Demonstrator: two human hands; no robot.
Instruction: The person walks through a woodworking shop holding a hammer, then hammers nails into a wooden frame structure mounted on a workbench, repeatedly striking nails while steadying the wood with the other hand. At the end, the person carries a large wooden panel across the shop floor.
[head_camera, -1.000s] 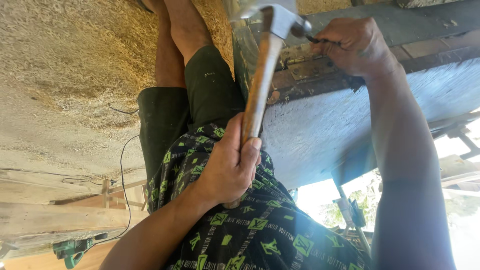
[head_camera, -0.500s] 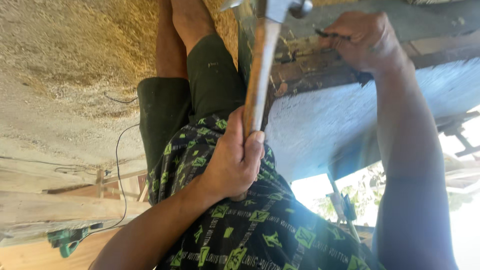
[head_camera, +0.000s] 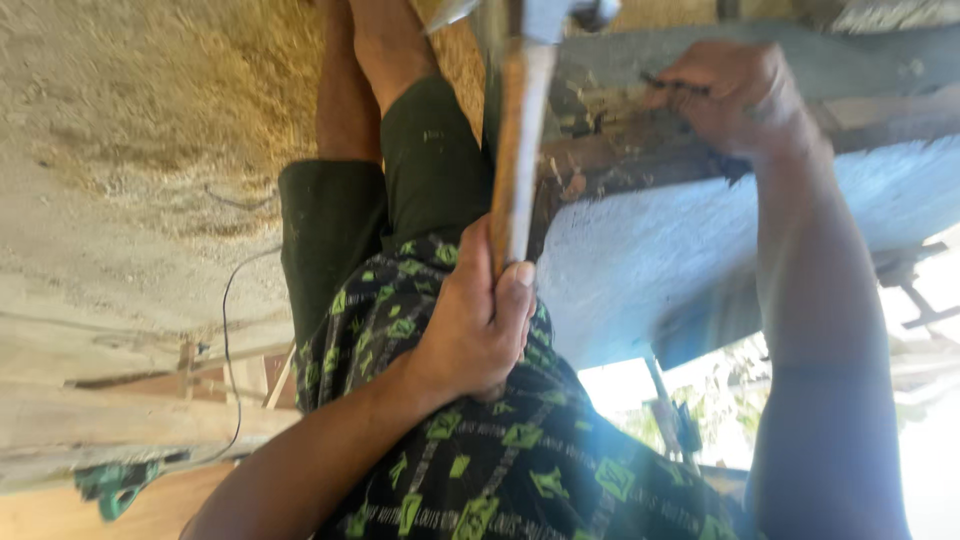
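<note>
Wooden hammer (head_camera: 520, 130) handle runs straight up from left hand (head_camera: 475, 325) clenched on its end; head beside nail (head_camera: 675, 84) pinched by right hand (head_camera: 735, 95) against beam (head_camera: 620, 150).

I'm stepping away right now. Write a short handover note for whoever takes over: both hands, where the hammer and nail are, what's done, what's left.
Left hand: closed around the lower end of the hammer handle, head raised at the top of the view, above the timber.
Right hand: pinching a thin dark nail against the weathered wooden beam.
Done: nail is placed against the wood; how far in it sits cannot be told.
Left: the nail apparently needs driving; the hammer head is not on it. Mind the fingers next to it.
</note>
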